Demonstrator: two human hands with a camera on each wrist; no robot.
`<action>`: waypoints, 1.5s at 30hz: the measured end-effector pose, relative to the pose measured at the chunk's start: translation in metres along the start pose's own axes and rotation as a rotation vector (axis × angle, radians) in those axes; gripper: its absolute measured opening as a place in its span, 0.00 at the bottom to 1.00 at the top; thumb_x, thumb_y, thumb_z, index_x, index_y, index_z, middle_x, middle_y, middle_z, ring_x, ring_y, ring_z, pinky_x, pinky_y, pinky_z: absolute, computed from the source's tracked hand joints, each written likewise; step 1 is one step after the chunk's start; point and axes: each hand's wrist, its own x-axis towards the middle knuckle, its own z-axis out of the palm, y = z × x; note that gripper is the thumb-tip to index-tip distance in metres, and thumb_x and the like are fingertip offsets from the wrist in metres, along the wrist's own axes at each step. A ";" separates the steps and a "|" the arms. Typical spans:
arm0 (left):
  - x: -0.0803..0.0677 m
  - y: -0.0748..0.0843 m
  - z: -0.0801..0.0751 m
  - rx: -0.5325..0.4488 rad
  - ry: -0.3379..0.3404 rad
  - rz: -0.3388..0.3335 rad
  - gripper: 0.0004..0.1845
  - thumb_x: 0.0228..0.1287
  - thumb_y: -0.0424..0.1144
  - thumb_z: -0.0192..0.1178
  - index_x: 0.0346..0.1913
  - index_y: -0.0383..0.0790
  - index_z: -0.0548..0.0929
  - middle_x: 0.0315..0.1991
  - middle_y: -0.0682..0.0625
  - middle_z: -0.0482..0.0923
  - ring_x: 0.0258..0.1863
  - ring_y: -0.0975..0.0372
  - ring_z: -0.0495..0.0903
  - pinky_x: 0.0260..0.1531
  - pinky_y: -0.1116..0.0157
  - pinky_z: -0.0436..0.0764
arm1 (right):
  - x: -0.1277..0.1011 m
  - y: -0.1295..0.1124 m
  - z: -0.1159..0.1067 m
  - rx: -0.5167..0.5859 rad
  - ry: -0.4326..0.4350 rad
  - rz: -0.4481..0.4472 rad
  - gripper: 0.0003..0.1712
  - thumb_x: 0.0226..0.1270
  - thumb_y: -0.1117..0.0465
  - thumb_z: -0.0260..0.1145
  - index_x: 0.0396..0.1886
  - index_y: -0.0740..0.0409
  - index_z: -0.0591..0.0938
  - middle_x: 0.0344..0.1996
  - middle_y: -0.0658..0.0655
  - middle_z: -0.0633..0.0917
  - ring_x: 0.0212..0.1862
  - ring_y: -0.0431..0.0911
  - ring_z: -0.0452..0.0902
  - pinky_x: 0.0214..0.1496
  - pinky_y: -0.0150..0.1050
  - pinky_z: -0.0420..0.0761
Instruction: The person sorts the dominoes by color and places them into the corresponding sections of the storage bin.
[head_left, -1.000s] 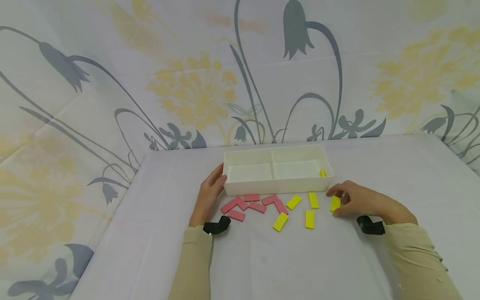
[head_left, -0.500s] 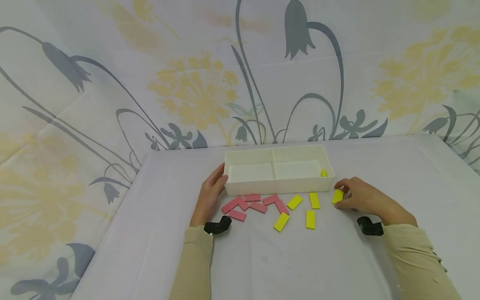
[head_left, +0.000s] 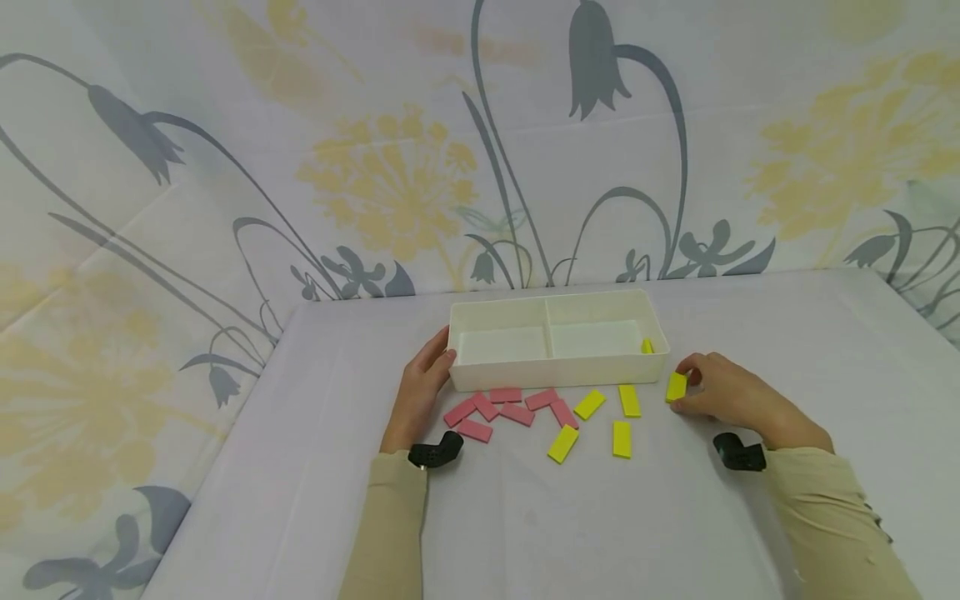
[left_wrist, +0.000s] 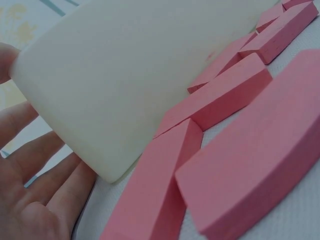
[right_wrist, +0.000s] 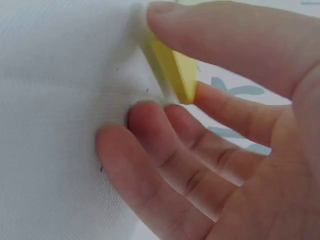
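Note:
A white two-compartment tray (head_left: pixel 557 377) stands in the middle of the table; one yellow block (head_left: pixel 646 346) lies in its right compartment. My left hand (head_left: pixel 422 385) rests against the tray's left end (left_wrist: pixel 85 100) with straight fingers. My right hand (head_left: pixel 723 393) pinches a yellow block (head_left: pixel 676 387) between thumb and fingers (right_wrist: pixel 220 107), lifted just off the cloth right of the tray. Several pink blocks (head_left: pixel 505 408) and several yellow blocks (head_left: pixel 603 417) lie in front of the tray.
The table is covered with a pale cloth (head_left: pixel 525 517). A flowered curtain (head_left: pixel 390 167) hangs behind and to the left. Black wrist cameras (head_left: pixel 435 454) sit on both wrists.
My right hand has picked the yellow block up from the cloth and moved it back toward the tray's right end. My left hand has stayed at the tray.

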 end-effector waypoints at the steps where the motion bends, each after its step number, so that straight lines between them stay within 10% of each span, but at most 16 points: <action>1: -0.001 0.002 0.000 0.006 0.000 0.000 0.27 0.66 0.45 0.48 0.66 0.44 0.60 0.65 0.48 0.57 0.63 0.57 0.58 0.56 0.59 0.64 | 0.000 0.000 0.000 0.023 -0.002 0.002 0.35 0.49 0.49 0.68 0.50 0.68 0.68 0.38 0.62 0.74 0.30 0.46 0.69 0.32 0.39 0.71; 14: 0.010 -0.020 -0.004 0.013 0.038 -0.006 0.25 0.63 0.51 0.51 0.64 0.56 0.64 0.63 0.57 0.61 0.60 0.65 0.62 0.56 0.60 0.65 | 0.003 0.009 -0.002 0.167 0.115 -0.053 0.34 0.51 0.50 0.67 0.55 0.59 0.66 0.35 0.54 0.79 0.34 0.45 0.74 0.34 0.37 0.71; 26: -0.003 0.005 0.000 0.018 0.016 -0.009 0.27 0.65 0.46 0.49 0.66 0.46 0.61 0.65 0.49 0.58 0.63 0.58 0.58 0.57 0.59 0.63 | 0.000 0.003 -0.008 0.292 0.256 -0.015 0.38 0.60 0.48 0.60 0.64 0.59 0.58 0.44 0.63 0.76 0.32 0.48 0.77 0.35 0.41 0.72; 35: 0.008 -0.016 -0.003 0.002 0.023 0.024 0.26 0.65 0.49 0.49 0.65 0.52 0.63 0.64 0.54 0.60 0.60 0.62 0.62 0.56 0.59 0.65 | 0.002 -0.001 -0.004 0.402 0.451 0.021 0.39 0.61 0.48 0.58 0.67 0.55 0.56 0.46 0.60 0.75 0.34 0.48 0.76 0.32 0.33 0.76; 45: -0.001 0.001 0.000 -0.007 0.007 -0.001 0.26 0.66 0.45 0.48 0.66 0.44 0.60 0.65 0.49 0.58 0.63 0.58 0.58 0.57 0.59 0.64 | 0.039 0.038 0.023 0.482 0.625 -0.004 0.38 0.54 0.39 0.60 0.65 0.38 0.61 0.45 0.50 0.76 0.39 0.40 0.74 0.31 0.26 0.75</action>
